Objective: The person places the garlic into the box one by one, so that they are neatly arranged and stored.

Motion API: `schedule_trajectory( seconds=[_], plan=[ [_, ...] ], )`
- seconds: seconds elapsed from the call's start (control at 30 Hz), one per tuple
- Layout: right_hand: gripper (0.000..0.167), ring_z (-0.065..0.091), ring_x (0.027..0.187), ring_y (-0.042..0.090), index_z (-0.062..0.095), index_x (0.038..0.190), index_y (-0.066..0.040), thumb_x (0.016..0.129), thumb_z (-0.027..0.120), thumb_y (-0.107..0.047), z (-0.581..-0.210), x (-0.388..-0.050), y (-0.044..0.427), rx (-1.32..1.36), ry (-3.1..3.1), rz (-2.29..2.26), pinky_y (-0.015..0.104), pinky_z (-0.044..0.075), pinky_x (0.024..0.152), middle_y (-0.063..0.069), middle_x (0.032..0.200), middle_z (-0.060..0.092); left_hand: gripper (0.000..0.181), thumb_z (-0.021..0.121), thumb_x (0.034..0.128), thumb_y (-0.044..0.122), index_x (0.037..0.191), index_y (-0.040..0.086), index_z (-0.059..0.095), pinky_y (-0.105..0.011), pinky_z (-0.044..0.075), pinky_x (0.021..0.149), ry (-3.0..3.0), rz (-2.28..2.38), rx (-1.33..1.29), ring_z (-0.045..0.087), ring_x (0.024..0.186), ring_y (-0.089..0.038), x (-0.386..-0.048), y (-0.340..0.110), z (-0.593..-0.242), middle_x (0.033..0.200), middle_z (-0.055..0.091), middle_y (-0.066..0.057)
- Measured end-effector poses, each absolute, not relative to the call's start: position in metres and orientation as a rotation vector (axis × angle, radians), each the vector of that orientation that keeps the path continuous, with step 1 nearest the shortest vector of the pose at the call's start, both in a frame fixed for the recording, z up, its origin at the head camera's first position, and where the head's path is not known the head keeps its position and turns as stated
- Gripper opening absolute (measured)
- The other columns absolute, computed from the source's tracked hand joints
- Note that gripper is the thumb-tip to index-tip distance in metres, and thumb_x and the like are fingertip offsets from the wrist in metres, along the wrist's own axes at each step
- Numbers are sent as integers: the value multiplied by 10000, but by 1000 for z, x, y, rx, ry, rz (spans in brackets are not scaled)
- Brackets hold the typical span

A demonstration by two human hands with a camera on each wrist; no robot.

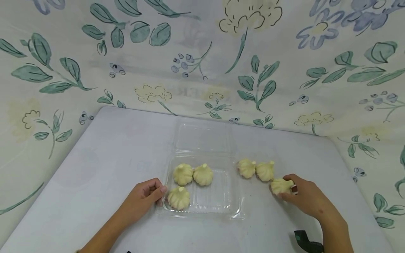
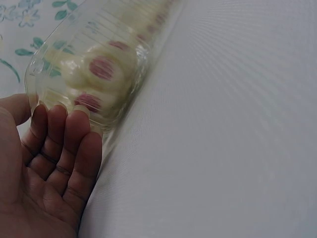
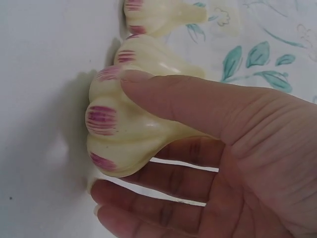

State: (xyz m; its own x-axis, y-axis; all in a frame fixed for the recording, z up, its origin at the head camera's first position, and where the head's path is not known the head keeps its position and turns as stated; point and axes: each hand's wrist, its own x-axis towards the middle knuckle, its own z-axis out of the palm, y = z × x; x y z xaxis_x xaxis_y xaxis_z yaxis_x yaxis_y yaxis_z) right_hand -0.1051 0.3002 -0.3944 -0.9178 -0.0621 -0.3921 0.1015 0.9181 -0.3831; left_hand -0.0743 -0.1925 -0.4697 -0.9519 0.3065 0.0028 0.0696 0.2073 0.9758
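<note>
Tabletop (image 1: 104,158): garlic (image 1: 280,186) inside right grip (image 1: 307,197)

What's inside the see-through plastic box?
Three garlic bulbs sit inside the box: two at the back, one nearer the person. The spots right beneath them are covered by the bulbs, so those can't be seen.

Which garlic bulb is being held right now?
The rightmost garlic bulb, outside the clear box: of the six, it alone is pinched by the right hand.

Faint letters (image 1: 186,92) on the floral backdrop (image 1: 142,65), perhaps "ER", are barely legible.
</note>
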Motion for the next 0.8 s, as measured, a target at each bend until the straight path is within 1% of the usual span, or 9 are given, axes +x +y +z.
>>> schedule_trajectory(
  seconds=[0.17, 0.27, 0.43, 0.57, 0.7, 0.8],
  plan=[
    [681, 663, 1089, 396, 523, 1418, 10, 928, 803, -372, -389, -101, 302, 23, 2695, -600, 484, 592, 762, 202, 1181, 695, 248, 616, 1073, 190, 855, 75, 592, -274, 456, 611, 2283, 1825, 355, 523, 639, -142, -74, -192, -470, 728, 568, -70],
    [711, 666, 1087, 396, 514, 1427, 18, 929, 801, -401, -385, -98, 303, -5, 2731, -613, 481, 593, 765, 203, 1188, 691, 248, 614, 1073, 188, 854, 76, 592, -275, 455, 611, 2285, 1825, 358, 522, 639, -146, -74, -192, -470, 732, 566, -78],
    [714, 687, 1073, 407, 528, 1433, -11, 931, 793, -444, -379, -93, 300, -77, 2825, -618, 524, 592, 806, 235, 1235, 678, 255, 614, 1074, 191, 851, 71, 585, -277, 451, 612, 2277, 1832, 362, 527, 635, -161, -74, -192, -470, 723, 573, -73],
    [734, 685, 1082, 455, 526, 1449, -28, 933, 782, -482, -371, -90, 292, -94, 2876, -606, 563, 586, 827, 287, 1310, 633, 252, 617, 1072, 188, 849, 74, 586, -277, 453, 617, 2277, 1836, 369, 532, 638, -175, -75, -193, -471, 722, 575, -75],
    [761, 681, 1088, 477, 516, 1466, -42, 939, 752, -538, -360, -88, 282, -114, 2912, -601, 598, 574, 831, 294, 1343, 615, 251, 621, 1069, 188, 847, 78, 586, -275, 453, 615, 2284, 1835, 369, 535, 634, -170, -75, -193, -472, 716, 579, -76],
    [750, 686, 1084, 477, 521, 1468, -53, 947, 738, -547, -352, -86, 273, -163, 2940, -619, 610, 571, 825, 282, 1374, 607, 249, 621, 1069, 192, 851, 78, 587, -274, 454, 615, 2286, 1833, 365, 534, 633, -158, -75, -193, -472, 715, 581, -69]
  ],
)
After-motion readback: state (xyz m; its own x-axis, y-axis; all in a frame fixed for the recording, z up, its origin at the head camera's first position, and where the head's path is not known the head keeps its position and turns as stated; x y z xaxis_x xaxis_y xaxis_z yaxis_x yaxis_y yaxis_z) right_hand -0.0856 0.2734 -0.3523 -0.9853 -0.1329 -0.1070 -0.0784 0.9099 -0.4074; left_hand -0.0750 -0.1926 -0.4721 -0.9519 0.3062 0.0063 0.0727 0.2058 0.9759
